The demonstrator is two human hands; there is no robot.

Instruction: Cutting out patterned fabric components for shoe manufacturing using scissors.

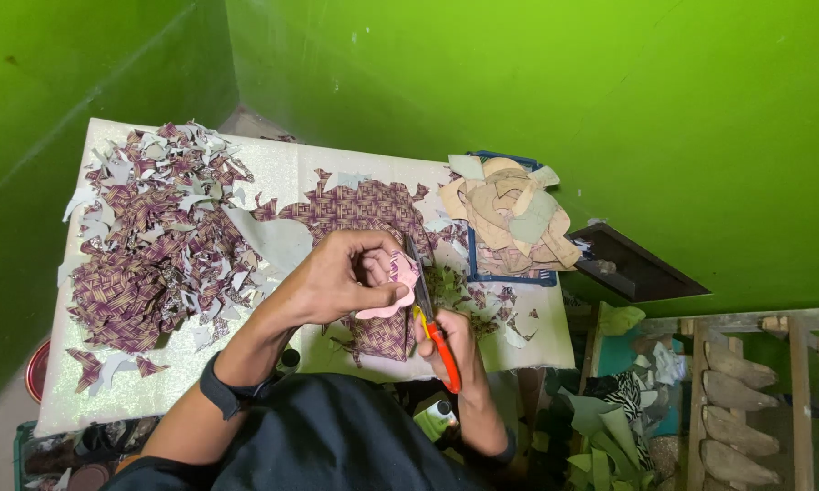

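My left hand (336, 277) pinches a small pink cut-out piece (393, 289) with a purple patterned face, held above the table's front edge. My right hand (455, 350) grips orange-handled scissors (432, 318), whose dark blades point up along the right side of that piece. A sheet of purple woven-pattern material (359, 207) lies under both hands, with shapes cut out of it. I wear a dark wristband on the left wrist.
A large heap of purple and white offcuts (150, 236) covers the left of the pale table (282, 168). A blue tray (509, 277) piled with beige cut pieces (509, 214) stands at the right. Green walls surround; wooden racks holding shoe forms (737, 409) are at the lower right.
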